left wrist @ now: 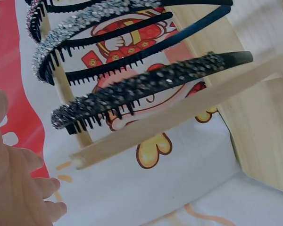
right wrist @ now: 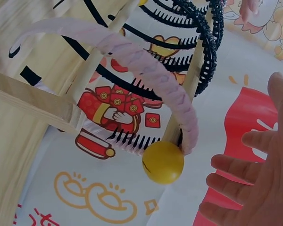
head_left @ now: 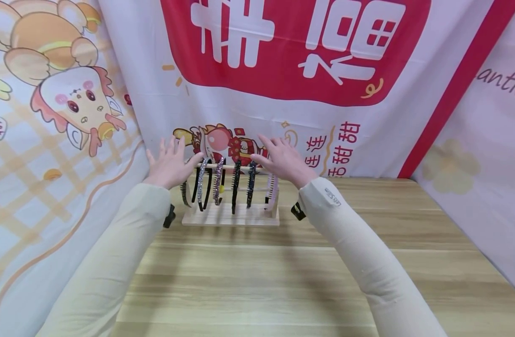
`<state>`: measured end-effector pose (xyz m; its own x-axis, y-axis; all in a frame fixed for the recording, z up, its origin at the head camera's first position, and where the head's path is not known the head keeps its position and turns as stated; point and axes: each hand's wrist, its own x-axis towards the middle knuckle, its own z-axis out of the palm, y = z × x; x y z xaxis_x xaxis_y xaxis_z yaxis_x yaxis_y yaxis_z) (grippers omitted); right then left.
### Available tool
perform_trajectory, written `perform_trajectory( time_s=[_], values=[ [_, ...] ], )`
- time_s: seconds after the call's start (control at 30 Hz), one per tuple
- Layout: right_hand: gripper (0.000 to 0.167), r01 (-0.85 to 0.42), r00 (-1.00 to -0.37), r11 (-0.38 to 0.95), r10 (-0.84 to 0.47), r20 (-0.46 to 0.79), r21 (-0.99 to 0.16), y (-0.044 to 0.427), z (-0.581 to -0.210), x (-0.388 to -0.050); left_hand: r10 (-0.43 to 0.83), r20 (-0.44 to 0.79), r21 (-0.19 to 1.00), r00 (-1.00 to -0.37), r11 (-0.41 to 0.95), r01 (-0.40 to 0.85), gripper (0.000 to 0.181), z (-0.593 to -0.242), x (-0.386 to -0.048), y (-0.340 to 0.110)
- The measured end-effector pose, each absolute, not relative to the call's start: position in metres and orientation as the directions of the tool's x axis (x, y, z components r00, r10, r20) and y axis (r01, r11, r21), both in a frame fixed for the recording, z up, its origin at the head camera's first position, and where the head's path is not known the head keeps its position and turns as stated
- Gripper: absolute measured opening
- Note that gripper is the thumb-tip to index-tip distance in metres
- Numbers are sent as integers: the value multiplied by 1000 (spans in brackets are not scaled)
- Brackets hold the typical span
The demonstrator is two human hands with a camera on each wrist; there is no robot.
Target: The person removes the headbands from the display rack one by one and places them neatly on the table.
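Note:
A small wooden rack [head_left: 229, 216] stands on the table, and several headbands hang over its upper rod. My left hand [head_left: 169, 164] is spread beside the rack's left end, fingers apart. Nearest to it in the left wrist view hangs a dark headband with grey stones [left wrist: 146, 84], then a silver glittery headband [left wrist: 92, 21]. By the right end, my right hand [head_left: 286, 161] is also spread. The right wrist view shows a pale pink braided headband [right wrist: 151, 66] near that hand, and black sparkly headbands [right wrist: 208, 52] farther along. Neither hand holds anything.
A yellow ball [right wrist: 163, 162] caps the rod's end by the pink headband. The wooden table [head_left: 249, 281] extends in front and to the right. Printed cloth [head_left: 148, 56] hangs close behind the rack, with more cloth at both sides.

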<state>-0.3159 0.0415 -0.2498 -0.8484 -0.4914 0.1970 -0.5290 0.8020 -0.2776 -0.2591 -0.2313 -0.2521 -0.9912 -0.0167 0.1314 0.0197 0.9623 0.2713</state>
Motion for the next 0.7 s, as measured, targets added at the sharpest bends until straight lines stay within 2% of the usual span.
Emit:
perform_trajectory(
  time_s=[0.7],
  values=[
    [73,-495,-868,788,-467,170,-365,57,-268,-318,14,134,308,-991,950,55,88,-271,-256,-248]
  ],
)
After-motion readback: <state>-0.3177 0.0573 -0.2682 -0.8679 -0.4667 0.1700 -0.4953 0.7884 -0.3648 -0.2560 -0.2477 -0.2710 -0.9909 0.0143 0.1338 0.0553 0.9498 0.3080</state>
